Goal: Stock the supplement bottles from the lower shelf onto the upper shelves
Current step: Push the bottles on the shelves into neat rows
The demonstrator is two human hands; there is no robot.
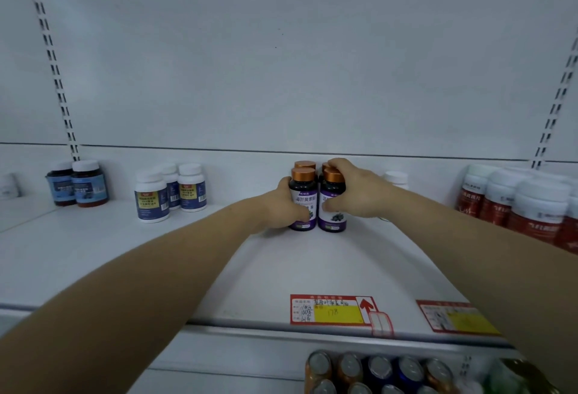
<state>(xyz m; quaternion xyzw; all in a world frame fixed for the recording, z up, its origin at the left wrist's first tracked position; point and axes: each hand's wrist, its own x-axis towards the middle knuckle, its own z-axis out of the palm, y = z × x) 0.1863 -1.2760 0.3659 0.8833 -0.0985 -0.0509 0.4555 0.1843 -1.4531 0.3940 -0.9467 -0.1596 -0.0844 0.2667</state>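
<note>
Several dark supplement bottles with copper caps and purple labels stand in a tight cluster at the back of the white upper shelf (312, 268). My left hand (283, 206) grips the front left bottle (302, 196) from its left side. My right hand (353, 192) grips the front right bottle (332, 218), fingers over its cap and thumb across its label. Two more copper-capped bottles (305, 164) stand right behind, partly hidden. More bottles with silver tops (378, 368) sit on the lower shelf at the bottom right.
Left on the upper shelf stand white-capped bottles with blue labels (152, 198) and two dark bottles (86, 182). Red-labelled white-capped bottles (531, 209) crowd the right end. A white cap (396, 178) shows behind my right hand. Red-yellow price tags (331, 309) hang on the shelf's front edge.
</note>
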